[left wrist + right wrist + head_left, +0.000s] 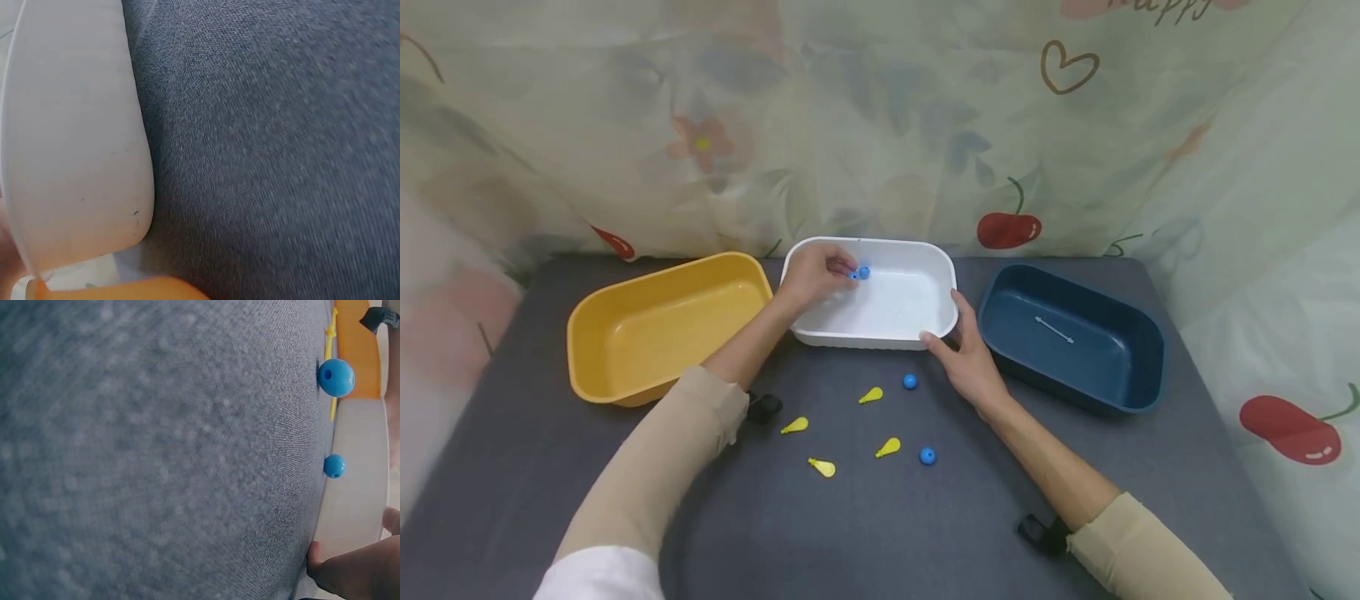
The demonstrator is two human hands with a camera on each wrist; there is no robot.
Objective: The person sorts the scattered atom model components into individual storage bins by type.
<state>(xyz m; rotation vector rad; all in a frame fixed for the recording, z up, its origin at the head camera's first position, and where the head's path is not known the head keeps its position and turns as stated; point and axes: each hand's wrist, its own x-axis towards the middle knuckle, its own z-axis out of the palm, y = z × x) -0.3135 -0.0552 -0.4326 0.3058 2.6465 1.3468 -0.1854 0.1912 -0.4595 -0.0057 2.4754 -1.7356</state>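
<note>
My left hand (817,277) reaches over the left rim of a white plastic basin (895,302). Its thumb and fingers pinch a small blue bead (853,276), partly hidden by the fingertips. Right beside it in the basin is another blue bead (864,272). At the basin's front right corner, my right hand (972,364) grips the wall, with the thumb at the front and fingers along the right side. The right wrist view shows that thumb (314,556) against the basin's outer wall. The left wrist view has mainly the basin's side (75,144).
Two blue beads (910,382) and several yellow teardrop-shaped pieces (888,447) lie on the dark grey tabletop (850,542). A yellow basin (658,329) stands left of the white one. To the right, a navy basin (1097,358) contains a thin pale double-ended stick (1055,330).
</note>
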